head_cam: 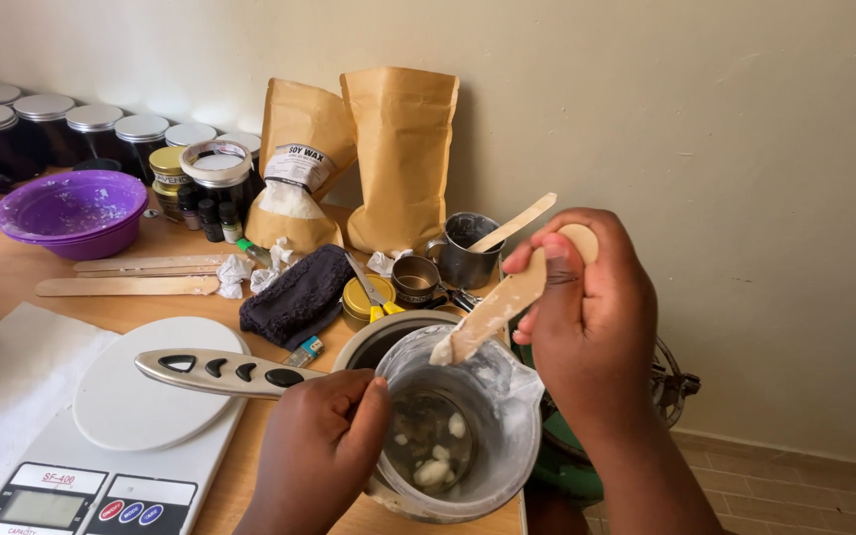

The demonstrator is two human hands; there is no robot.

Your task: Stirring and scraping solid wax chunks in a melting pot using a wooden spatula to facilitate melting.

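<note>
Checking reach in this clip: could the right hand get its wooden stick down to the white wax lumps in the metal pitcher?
Probably yes. The right hand holds the flat wooden stick just over the metal pitcher, whose mouth is open above the white wax lumps.

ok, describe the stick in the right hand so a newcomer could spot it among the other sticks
Start at the metal pitcher at the table's near edge, gripped by the left hand. Just above its rim, the right hand pinches a flat wooden stick. Unlike the stick in the mug or those lying by the purple bowl, its lower tip is coated in white wax.
</note>
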